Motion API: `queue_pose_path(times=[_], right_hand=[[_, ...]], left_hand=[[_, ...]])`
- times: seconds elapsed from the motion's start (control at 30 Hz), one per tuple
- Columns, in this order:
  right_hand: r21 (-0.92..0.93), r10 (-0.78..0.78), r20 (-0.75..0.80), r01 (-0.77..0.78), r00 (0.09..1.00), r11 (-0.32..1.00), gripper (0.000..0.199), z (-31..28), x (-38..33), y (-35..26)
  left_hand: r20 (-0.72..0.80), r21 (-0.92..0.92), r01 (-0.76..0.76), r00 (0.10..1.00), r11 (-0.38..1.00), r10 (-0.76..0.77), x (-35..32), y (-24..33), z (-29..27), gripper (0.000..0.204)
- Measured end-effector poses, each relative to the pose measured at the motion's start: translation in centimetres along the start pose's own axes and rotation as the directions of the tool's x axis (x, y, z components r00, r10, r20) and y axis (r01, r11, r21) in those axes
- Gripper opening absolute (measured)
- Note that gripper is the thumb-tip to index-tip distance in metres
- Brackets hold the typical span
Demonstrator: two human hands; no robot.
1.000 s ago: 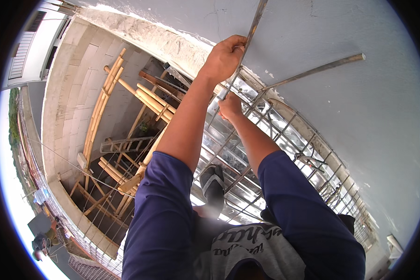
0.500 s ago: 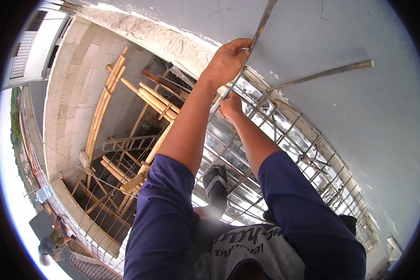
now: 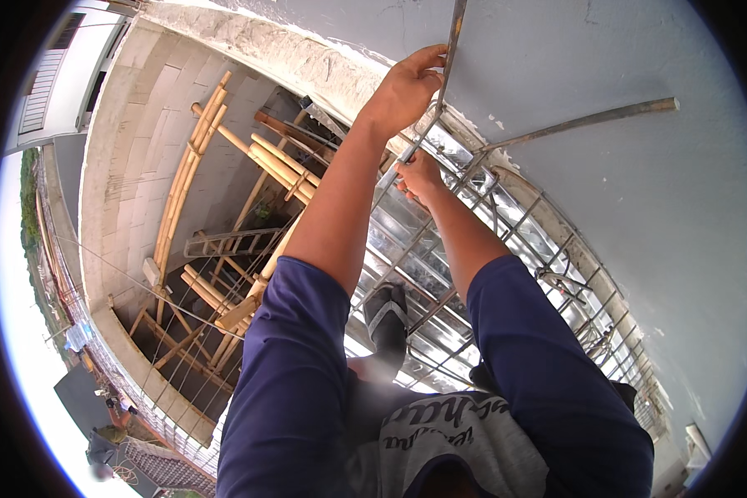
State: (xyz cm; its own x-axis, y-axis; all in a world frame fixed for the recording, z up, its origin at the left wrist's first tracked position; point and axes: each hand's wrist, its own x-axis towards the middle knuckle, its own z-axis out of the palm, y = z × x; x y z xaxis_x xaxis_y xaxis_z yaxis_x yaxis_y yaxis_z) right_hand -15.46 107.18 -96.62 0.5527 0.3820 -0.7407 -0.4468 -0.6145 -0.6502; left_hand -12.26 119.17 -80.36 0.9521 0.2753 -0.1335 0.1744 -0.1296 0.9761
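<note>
A long steel rebar rod [image 3: 451, 41] rises along the grey wall at the top. The fingers of my left hand [image 3: 405, 90] close around it, with the far fingertips partly hidden. Lower down, my right hand [image 3: 421, 174] is closed on a grey metal piece [image 3: 407, 154] in line with the rod. Its kind is hard to tell, since my fingers cover much of it. Both hands are above a grid of steel rebar [image 3: 397, 264] laid over shiny metal sheeting [image 3: 390, 217].
Another rebar [image 3: 589, 124] sticks out bent across the grey wall [image 3: 639, 199]. My sandalled foot [image 3: 386, 319] stands on the grid. Left lies a deep opening with bamboo poles [image 3: 192, 158], a ladder [image 3: 232, 242] and a block wall [image 3: 133, 141]. A person [image 3: 108, 440] is far lower left.
My view has shifted slightly, so the grid and foot sit higher. My left hand is a little farther up, its fingers somewhat straighter on the rod. My right hand keeps its grip.
</note>
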Motion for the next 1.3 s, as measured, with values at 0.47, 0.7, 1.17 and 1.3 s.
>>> queue_pose_path(times=[0.47, 0.7, 1.17, 1.3], right_hand=[[0.167, -0.019, 0.058, 0.009, 0.998, 0.986, 0.019, 1.2, 0.2, -1.5], [0.2, 0.023, 0.047, -0.032, 0.999, 0.979, 0.025, 2.7, -0.7, -0.6], [-0.259, -0.237, 0.193, 0.283, 0.952, 0.923, 0.029, 5.2, -0.9, 7.8], [-0.082, -0.031, 0.062, 0.036, 0.998, 0.996, 0.017, 4.6, -2.0, 4.9]], left_hand=[[0.007, 0.088, 0.094, 0.995, 0.992, -0.095, -0.2, 1.3, 0.9, 0.041], [0.045, 0.036, 0.098, 0.994, 0.995, -0.099, -0.3, 0.9, 1.0, 0.039], [0.058, 0.066, 0.077, 0.995, 0.995, -0.081, 0.2, 0.8, 1.1, 0.041], [0.048, 0.049, 0.087, 0.995, 0.995, -0.089, 0.4, -0.8, 0.8, 0.046]])
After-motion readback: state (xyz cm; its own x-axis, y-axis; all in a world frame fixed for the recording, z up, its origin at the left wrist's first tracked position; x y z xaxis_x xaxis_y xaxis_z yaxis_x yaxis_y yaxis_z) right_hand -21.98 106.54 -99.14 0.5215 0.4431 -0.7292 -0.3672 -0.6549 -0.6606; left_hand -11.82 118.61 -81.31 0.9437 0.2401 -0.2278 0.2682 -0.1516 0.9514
